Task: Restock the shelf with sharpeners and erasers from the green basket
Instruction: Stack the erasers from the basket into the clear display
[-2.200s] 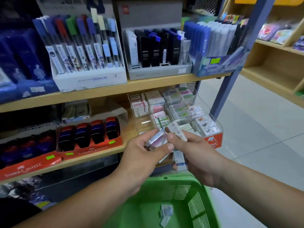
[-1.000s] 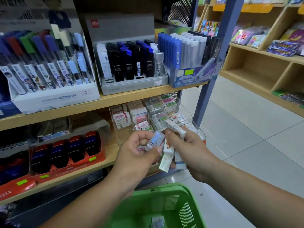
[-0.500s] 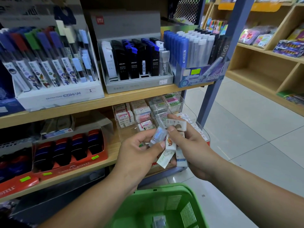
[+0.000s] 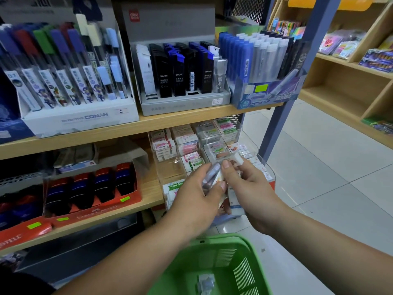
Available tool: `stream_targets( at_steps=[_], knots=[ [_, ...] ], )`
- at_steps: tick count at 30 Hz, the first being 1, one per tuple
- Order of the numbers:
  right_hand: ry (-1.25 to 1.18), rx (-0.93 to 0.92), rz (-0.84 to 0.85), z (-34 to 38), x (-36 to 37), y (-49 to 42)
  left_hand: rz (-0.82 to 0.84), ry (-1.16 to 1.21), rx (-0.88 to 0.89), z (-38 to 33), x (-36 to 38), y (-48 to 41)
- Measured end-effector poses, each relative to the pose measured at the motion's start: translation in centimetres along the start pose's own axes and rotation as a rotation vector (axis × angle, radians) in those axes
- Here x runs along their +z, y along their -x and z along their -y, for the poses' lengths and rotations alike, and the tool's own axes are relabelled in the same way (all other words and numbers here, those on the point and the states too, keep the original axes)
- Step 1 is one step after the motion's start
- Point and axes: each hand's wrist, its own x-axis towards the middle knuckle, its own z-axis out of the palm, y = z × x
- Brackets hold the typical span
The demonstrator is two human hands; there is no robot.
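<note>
The left grip is pinching a small clear-wrapped packet between thumb and fingers. Blur is preventing identification of it as a sharpener or an eraser. The right grip is grasping a bundle of wrapped erasers, with one white eraser being held at the top between thumb and forefinger.

The two grips are meeting just in front of the clear compartment display, which is standing at the right end of the lower shelf. Its compartments are carrying stacked erasers.

The green basket is sitting below the forearms at the bottom edge of the view. One loose packet is lying on its floor.

A red tray is standing to the left of the display on the same shelf. Boxes of lead refills are standing on the upper shelf.
</note>
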Motion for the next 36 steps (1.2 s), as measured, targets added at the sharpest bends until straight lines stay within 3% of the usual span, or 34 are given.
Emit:
stream_targets(
  at_steps=[3,7,16,21,26,36],
  knots=[
    [0.081,-0.042,0.01,-0.1,-0.5,0.0,0.012,-0.008,-0.066,-0.5,-0.7,-0.2],
    [-0.038,0.045,-0.02,0.5,-0.4,0.3,-0.009,0.007,-0.083,-0.9,-1.1,-0.1],
    [-0.051,0.142,-0.258,1.9,-1.5,-0.4,-0.077,-0.006,-0.072,-1.0,-1.7,0.0],
    [-0.071,0.189,-0.269,3.4,-3.8,-0.6,-0.085,0.019,-0.101,-1.1,-2.0,-0.6],
    [0.162,0.187,-0.318,4.4,-5.4,-1.7,-0.043,0.002,-0.128,-2.3,-2.8,-2.8],
    [1.008,-0.05,-0.238,4.8,-7.5,-8.9,0.002,-0.013,-0.121,-1.4,-2.6,-4.0]
  ],
)
